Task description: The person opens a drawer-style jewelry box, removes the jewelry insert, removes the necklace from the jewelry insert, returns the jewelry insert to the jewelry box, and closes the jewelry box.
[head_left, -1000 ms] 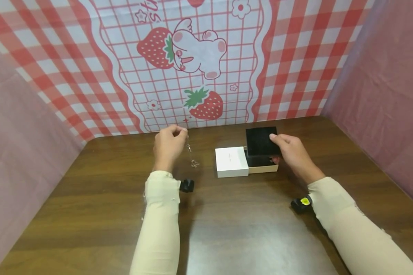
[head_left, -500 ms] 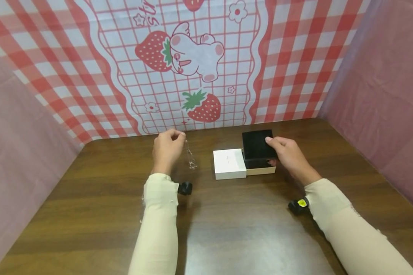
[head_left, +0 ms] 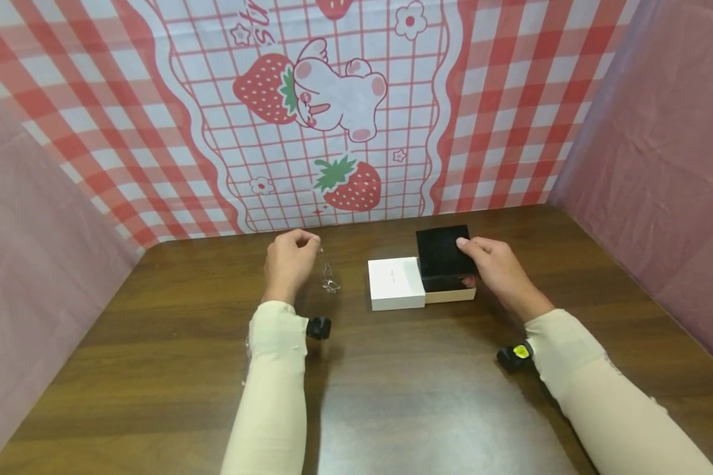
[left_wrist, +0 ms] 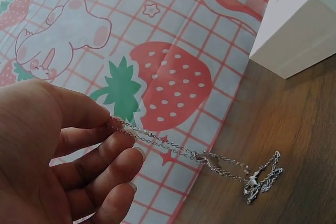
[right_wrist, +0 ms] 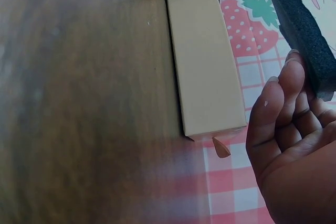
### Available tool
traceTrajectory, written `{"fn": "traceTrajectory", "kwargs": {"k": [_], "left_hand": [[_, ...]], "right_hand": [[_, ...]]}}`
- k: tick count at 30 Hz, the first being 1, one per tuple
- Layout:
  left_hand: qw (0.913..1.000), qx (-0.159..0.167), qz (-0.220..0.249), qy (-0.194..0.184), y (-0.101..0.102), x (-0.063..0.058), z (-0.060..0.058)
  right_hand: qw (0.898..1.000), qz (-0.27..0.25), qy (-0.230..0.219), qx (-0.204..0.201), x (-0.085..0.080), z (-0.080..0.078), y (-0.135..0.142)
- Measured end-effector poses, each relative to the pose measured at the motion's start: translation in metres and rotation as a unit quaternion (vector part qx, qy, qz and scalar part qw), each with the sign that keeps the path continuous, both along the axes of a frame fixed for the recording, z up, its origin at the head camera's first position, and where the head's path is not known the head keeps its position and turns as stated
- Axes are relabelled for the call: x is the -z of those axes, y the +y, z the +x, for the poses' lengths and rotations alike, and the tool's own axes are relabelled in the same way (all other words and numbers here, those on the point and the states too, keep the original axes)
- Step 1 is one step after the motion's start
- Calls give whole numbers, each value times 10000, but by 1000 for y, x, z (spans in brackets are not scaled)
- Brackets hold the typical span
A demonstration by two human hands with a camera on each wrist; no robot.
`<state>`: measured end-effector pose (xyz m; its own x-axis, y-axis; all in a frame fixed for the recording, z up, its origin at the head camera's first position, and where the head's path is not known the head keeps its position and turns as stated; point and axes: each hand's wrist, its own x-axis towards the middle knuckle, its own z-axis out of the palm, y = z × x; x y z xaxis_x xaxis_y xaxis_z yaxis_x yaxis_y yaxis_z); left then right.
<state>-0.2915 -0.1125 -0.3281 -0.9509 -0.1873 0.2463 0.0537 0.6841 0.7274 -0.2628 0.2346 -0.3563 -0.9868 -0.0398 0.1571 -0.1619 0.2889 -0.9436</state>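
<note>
My left hand pinches a thin silver chain necklace between thumb and forefinger. In the left wrist view the doubled chain runs down to a small bunched heap at its lower end, over the brown table. My right hand grips a square black foam pad by its right edge, thumb on the top face. The pad is tilted above the pulled-out tan drawer of a small box. The box's white sleeve faces the left hand. In the right wrist view the foam's thick edge shows.
A small ribbon tab sticks out from the drawer's end. Behind the brown wooden table hangs a red checked cloth with strawberries. Pink cloths close off the left and right sides. Both wrists carry small black cameras.
My left hand has sunk slightly, and the necklace's lower end looks more bunched. The foam pad has dipped a little toward the drawer. The head view has shifted slightly.
</note>
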Motion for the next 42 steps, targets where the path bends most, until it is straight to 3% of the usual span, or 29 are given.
{"fn": "traceTrajectory", "kwargs": {"k": [11,30,42], "left_hand": [[9992,-349,85,-200,-3,3,0],[9982,-326,305,-407,-5,11,-4],[9978,-317,208,-548,-7,13,-4]], "right_hand": [[10000,-37,5,-33,1,-2,-2],[10000,37,-45,3,0,0,1],[10000,35,-28,-13,3,-2,0]]}}
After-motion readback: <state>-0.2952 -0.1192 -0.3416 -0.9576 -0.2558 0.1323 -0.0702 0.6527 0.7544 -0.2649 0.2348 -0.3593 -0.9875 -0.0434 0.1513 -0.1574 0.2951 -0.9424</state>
